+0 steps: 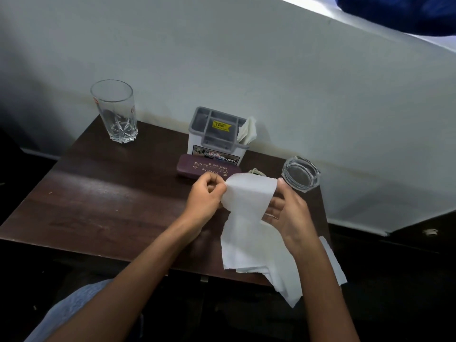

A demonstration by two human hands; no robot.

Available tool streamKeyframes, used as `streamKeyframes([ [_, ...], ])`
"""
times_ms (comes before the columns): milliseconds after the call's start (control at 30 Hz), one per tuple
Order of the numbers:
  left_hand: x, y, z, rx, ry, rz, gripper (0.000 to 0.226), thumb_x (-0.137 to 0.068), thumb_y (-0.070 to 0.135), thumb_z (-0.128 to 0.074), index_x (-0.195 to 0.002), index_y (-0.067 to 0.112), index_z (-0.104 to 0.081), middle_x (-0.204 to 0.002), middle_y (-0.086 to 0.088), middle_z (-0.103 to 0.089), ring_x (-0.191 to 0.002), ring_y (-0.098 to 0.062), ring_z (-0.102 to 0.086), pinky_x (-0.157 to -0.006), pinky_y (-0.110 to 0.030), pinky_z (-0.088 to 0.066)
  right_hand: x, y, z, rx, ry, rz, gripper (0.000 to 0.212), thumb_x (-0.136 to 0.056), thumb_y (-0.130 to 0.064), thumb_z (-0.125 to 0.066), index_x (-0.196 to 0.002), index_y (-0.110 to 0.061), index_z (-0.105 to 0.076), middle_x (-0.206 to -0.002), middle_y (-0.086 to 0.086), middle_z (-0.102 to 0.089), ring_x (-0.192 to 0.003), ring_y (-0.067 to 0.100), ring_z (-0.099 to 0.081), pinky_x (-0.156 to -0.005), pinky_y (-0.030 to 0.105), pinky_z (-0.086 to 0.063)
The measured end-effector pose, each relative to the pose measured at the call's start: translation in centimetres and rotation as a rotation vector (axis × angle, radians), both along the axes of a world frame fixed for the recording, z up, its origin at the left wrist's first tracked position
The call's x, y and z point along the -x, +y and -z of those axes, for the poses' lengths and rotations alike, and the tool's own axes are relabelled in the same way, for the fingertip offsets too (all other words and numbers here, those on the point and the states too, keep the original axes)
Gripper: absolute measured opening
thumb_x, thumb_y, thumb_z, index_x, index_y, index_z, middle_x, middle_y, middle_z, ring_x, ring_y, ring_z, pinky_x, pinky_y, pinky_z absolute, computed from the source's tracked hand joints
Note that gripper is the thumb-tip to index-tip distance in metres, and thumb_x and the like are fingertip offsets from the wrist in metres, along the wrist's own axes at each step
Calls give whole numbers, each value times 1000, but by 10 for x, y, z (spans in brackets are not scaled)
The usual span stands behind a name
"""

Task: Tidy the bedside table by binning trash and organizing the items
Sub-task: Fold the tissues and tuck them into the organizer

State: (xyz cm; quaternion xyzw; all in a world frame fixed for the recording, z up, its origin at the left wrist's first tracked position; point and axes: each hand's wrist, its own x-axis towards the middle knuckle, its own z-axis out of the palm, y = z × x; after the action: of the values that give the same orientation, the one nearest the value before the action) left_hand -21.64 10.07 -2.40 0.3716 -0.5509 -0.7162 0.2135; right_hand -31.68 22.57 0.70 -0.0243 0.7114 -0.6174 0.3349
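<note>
A white tissue sheet [249, 193] is stretched between both hands over the dark wooden bedside table [111, 198]. My left hand [206, 196] pinches its left top corner. My right hand [288, 213] grips its right edge with thumb up and fingers behind the sheet. The lower part of the tissue [261, 255] hangs in loose folds over the table's front edge. A grey and white organizer box [217, 134] stands at the back with a folded tissue [248, 130] stuck in its right slot. A maroon glasses case [207, 169] lies in front of it.
An empty drinking glass [116, 112] stands at the table's back left corner. A clear glass ashtray [301, 174] sits at the right edge. A small cord loop [255, 172] peeks out behind the tissue. The white wall [271, 82] runs along the back.
</note>
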Motion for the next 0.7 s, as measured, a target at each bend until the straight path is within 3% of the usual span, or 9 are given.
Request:
streamKeyframes([
  [100, -2, 0, -1, 135, -55, 55, 13, -85, 7, -55, -75, 16, -55, -66, 4, -50, -69, -13, -49, -76, -47, -55, -2, -5, -2, 105, -11, 61, 19, -87, -30, -62, -102, -18, -62, -108, 15, -65, -95, 28, -64, -77, 41, -54],
  [200, -4, -1, 3, 246, -92, 74, 15, -81, 10, -59, -70, 19, -57, -64, 10, -53, -66, -9, -50, -68, -35, -49, -3, -6, -3, 188, -75, 112, 34, -86, -31, -63, -115, -14, -60, -110, 14, -67, -102, 30, -65, -83, 45, -53],
  [267, -4, 0, 4, 245, -92, 90, 13, -82, 12, -59, -71, 20, -58, -61, 12, -53, -62, -8, -48, -66, -31, -44, -4, -5, -5, 181, -18, 67, 33, -84, -13, -65, -117, -12, -58, -100, 10, -69, -95, 27, -66, -85, 46, -52],
  [367, -4, 3, -4, -31, -64, 116, 14, -91, 33, -49, -95, 22, -57, -79, 1, -64, -62, -13, -55, -62, -32, -46, -5, -2, -8, 118, 86, -16, 42, -75, 12, -64, -109, -14, -63, -94, 13, -68, -89, 30, -64, -83, 47, -53],
  [467, -5, 4, -8, -412, -32, 258, 45, -89, 63, -35, -117, 29, -44, -101, -12, -69, -82, -26, -71, -66, -35, -57, -5, -1, -11, 104, 88, -77, 43, -73, 14, -63, -107, -13, -65, -95, 15, -69, -88, 29, -65, -85, 47, -53],
  [533, -6, 6, -8, -563, 21, 414, 65, -84, 69, -36, -120, 18, -53, -111, -14, -69, -96, -28, -69, -72, -39, -58, -5, -1, -11, 90, 100, -120, 41, -73, 13, -64, -105, -13, -65, -97, 15, -69, -88, 29, -65, -85, 47, -53],
  [600, -7, 10, -9, -660, 85, 490, 60, -86, 58, -46, -121, 11, -60, -114, -13, -68, -104, -28, -66, -81, -40, -57, -4, 0, -10, 54, 137, -149, 38, -73, 12, -65, -100, -15, -67, -100, 18, -69, -90, 32, -65, -85, 47, -54],
  [700, -6, 18, -7, -612, 80, 429, 36, -91, 26, -56, -118, 4, -61, -119, -18, -65, -102, -28, -65, -86, -38, -54, 0, 4, -7, -22, 206, -173, 35, -73, 9, -67, -95, -18, -68, -99, 19, -68, -91, 33, -64, -81, 44, -54],
])
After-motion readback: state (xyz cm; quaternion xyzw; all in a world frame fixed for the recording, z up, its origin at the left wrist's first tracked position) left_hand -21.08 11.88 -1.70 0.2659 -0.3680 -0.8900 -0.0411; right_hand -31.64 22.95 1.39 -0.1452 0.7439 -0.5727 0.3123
